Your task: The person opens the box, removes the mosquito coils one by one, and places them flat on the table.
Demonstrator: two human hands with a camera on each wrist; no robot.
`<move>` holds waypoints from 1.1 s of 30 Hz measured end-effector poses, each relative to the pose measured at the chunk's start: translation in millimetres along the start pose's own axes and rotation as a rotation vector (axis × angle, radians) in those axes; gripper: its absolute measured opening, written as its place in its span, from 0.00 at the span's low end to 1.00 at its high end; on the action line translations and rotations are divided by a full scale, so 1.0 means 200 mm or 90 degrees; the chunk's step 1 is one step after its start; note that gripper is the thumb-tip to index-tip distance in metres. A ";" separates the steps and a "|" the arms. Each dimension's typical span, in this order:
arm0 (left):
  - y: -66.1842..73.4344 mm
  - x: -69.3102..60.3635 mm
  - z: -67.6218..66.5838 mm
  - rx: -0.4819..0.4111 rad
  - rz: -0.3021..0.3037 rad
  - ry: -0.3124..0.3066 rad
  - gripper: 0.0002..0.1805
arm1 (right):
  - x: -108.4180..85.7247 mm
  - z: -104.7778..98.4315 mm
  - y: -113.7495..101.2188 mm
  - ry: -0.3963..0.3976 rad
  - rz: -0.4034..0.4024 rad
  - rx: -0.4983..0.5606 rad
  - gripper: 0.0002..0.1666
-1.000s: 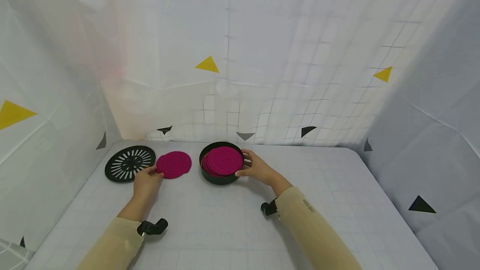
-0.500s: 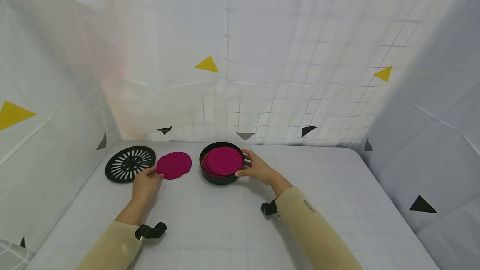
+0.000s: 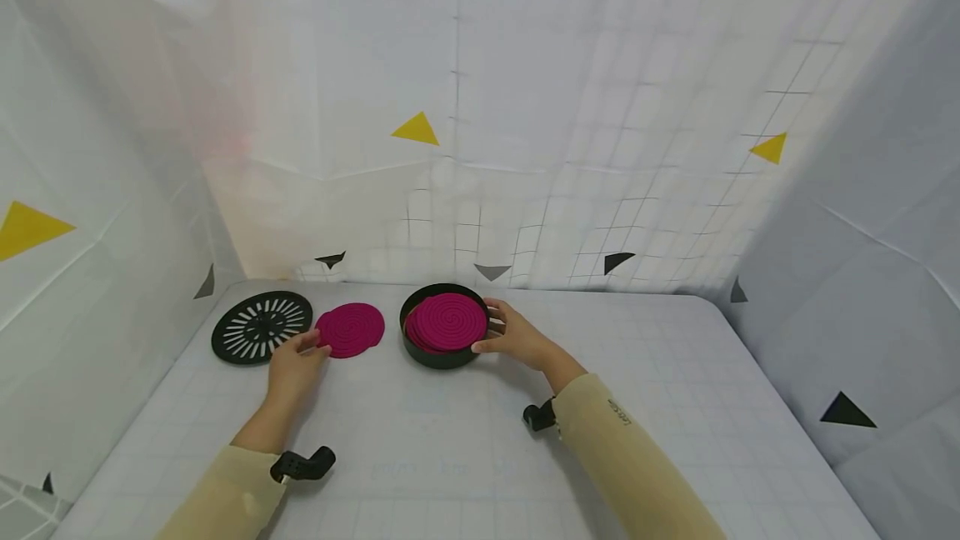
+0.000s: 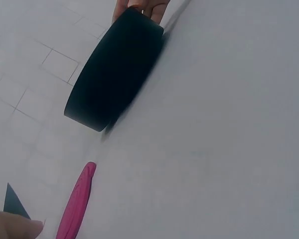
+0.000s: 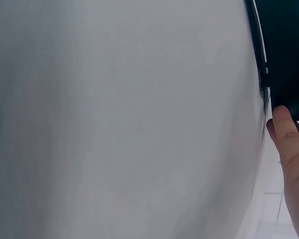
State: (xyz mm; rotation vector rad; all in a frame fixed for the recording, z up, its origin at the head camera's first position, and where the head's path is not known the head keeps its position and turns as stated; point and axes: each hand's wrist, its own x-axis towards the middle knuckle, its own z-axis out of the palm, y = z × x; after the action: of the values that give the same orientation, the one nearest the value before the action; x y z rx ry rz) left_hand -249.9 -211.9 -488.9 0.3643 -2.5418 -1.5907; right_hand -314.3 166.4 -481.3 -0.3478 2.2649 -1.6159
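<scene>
In the head view, my right hand (image 3: 517, 336) holds the right side of a round dark pan-like holder (image 3: 442, 360), thumb in front and fingers farther back along its wall. Several magenta spiral-patterned discs, like coasters (image 3: 452, 322), lie inside it. On the table to the left is a small overlapping pile of magenta spiral discs (image 3: 350, 330). My left hand (image 3: 294, 365) is at this pile's left edge, its fingers loosely extended. The left wrist view shows a gap between the thumb (image 4: 20, 226) and the magenta disc (image 4: 77, 204); the other fingers are out of that view.
A black slotted round plate (image 3: 262, 327) lies at the table's far left, just behind my left hand. White sheeted walls with yellow and black triangles enclose the white table (image 3: 450, 457) at the back and sides.
</scene>
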 end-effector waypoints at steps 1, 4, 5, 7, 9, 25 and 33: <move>0.00 0.00 0.00 -0.001 0.001 -0.001 0.25 | 0.00 0.00 0.00 -0.001 -0.001 0.003 0.59; 0.01 -0.02 0.02 -0.016 -0.001 -0.001 0.26 | 0.00 0.00 0.01 -0.001 -0.001 0.009 0.59; 0.02 -0.02 0.02 -0.020 -0.001 0.000 0.26 | 0.00 0.00 0.01 -0.001 -0.002 0.009 0.59; 0.03 -0.03 0.03 -0.029 0.000 0.004 0.25 | 0.00 0.00 0.01 0.000 -0.001 0.007 0.59; 0.04 -0.04 0.04 -0.034 0.003 0.009 0.25 | 0.00 0.00 0.01 0.000 0.000 0.005 0.59; 0.15 -0.06 0.15 -0.117 0.064 -0.012 0.24 | -0.02 0.01 -0.01 -0.004 -0.001 0.021 0.59; 0.20 -0.06 0.22 -0.154 0.091 -0.034 0.23 | -0.02 0.00 -0.01 -0.008 -0.004 0.026 0.59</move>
State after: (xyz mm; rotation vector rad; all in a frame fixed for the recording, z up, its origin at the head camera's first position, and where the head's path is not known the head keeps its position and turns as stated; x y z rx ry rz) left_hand -253.1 -154.1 -472.9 0.1129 -2.3146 -1.8448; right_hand -311.3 166.2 -478.8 -0.3535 2.2206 -1.6553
